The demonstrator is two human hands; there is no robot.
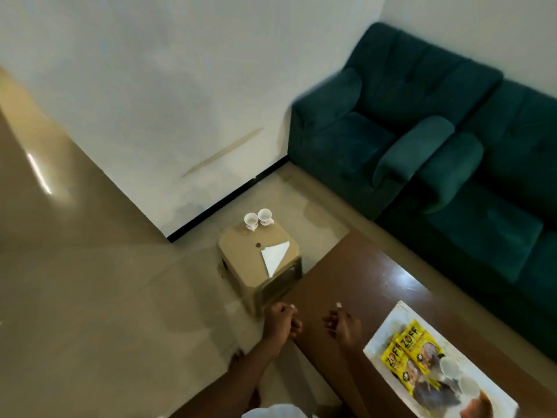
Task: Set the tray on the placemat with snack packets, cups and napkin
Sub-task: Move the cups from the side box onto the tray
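Observation:
A flat printed sheet with a white border [399, 312] lies on the brown table [361, 282] at lower right; whether it is the tray or the placemat I cannot tell. On it rest two yellow snack packets [405, 349] and two white cups [458, 375]. Two more white cups [258, 218] stand at the far edge of a beige stool [241, 251] on the floor. A white folded napkin [274, 256] lies on the stool's near right corner. My left hand [281, 324] is loosely curled over the table's corner and holds nothing. My right hand [343, 325] hovers over the table with its fingers apart.
A dark green sofa [422, 131] runs along the right wall behind the table. The stool stands between the table's far corner and a white wall with a black skirting [229, 203]. Glossy beige floor [90, 297] spreads to the left.

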